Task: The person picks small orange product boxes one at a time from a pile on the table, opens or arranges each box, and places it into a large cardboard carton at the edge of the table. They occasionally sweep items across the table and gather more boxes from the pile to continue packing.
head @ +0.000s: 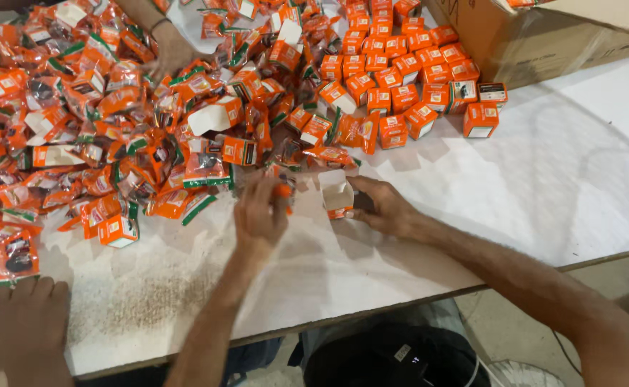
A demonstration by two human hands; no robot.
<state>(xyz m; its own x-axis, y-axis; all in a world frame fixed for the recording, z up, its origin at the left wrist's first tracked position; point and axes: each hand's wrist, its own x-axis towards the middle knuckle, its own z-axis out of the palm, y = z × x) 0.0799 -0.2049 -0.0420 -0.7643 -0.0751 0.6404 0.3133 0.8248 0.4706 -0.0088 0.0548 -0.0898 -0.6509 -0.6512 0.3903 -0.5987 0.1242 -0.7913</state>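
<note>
While the right hand (390,208) steadies the small open box (337,193) on the table (544,186), left hand (261,215) fingers pinch an orange packet (283,190) just beside it. Risk: light box tips, packet misses the opening.

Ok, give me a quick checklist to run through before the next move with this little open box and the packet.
1. Open box held by right hand: ok.
2. Box flap open: ok.
3. Left hand gripping an orange packet: ok, though blurred.
4. Packet clear of the box mouth: cannot tell.
5. Bare table beside the hands: ok.
6. Another person's hand at the near left edge, apart from the box: ok.
</note>
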